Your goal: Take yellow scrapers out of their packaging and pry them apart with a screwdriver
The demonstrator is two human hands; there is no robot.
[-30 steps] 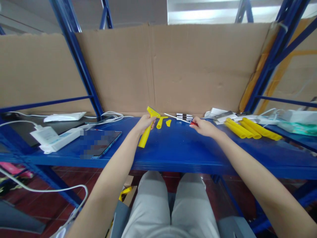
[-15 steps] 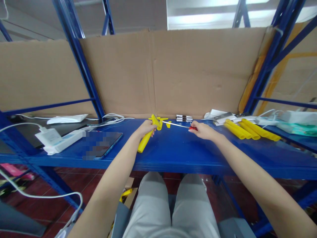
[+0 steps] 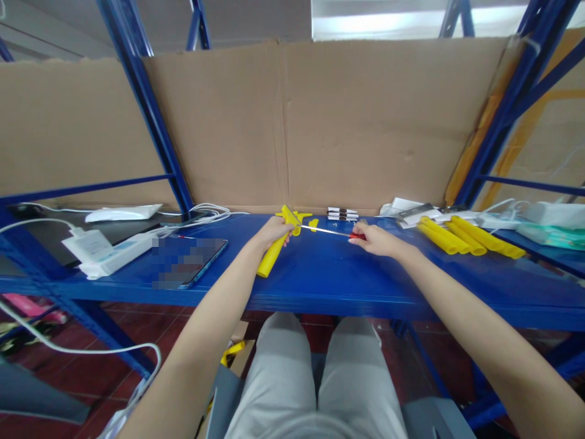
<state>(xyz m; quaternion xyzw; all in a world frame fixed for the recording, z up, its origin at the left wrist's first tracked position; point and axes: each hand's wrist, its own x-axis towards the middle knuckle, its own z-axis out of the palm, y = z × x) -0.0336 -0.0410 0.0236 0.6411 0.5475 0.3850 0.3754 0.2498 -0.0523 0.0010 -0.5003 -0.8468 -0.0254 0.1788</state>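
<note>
My left hand (image 3: pixel 274 231) is closed around a yellow plastic tube (image 3: pixel 270 259) with a flared head at its upper end. In my right hand (image 3: pixel 371 238) is a red-handled screwdriver (image 3: pixel 326 231), its long metal shaft pointing left. The shaft's tip reaches the yellow head by my left fingers; whether it sits in a screw is too small to tell. Small yellow plastic pieces (image 3: pixel 313 225) lie just behind, near the cardboard. White-and-dark small packs (image 3: pixel 342 214) rest at the back, beyond the screwdriver.
Several yellow tubes (image 3: pixel 461 235) lie on the right of the blue shelf (image 3: pixel 329 274). On the left are a phone or tablet (image 3: pixel 194 262), a white power strip (image 3: pixel 116 256) and coiled white cables (image 3: pixel 210 213). A cardboard sheet (image 3: pixel 365 122) stands along the back.
My head view has tilted slightly down. Both hands keep their grips, and the screwdriver stays at the yellow head with hardly any shift.
</note>
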